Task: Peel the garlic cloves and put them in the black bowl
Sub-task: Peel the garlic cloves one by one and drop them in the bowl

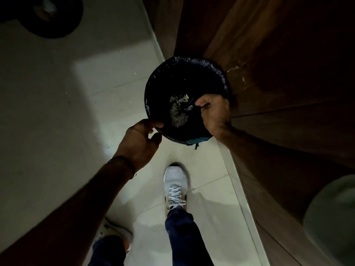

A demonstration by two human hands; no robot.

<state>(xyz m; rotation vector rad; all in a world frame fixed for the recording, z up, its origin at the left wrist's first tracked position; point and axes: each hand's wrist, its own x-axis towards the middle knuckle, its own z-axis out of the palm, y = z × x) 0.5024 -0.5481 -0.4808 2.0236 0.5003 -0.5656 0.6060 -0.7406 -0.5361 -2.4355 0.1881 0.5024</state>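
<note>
Far left: a dark round shape (48,18) lies on the tiled floor (57,112) at the top corner. It is too dim to name, and I cannot tell whether it is the black bowl.
Left hand: the left hand (141,140) meets the near-left edge of the bin, with the thumb over the rim and the fingers curled beneath, pinching it.
Bin: the round, black-lined bin (192,61) stands on the floor ahead of both hands, beyond 1 white shoe (175,181).
Inside: pale scraps (178,109) lie at the bottom, likely garlic skins.
Right hand: the right hand (213,110) is curled over the right rim. I cannot tell whether it grips the liner or something small.
Right side: a wooden panel (278,73) runs beside the bin, touching or nearly so.
Task's things: no garlic cloves show anywhere, not even in the hands.
Key relation: the bin is round, so it has no long axis. The 2 hands sit on opposite sides of its rim, about equally near.
Judgement: this looks like disposal of the peel, so the cloves and bowl are probably out of view, away from the bin.
</note>
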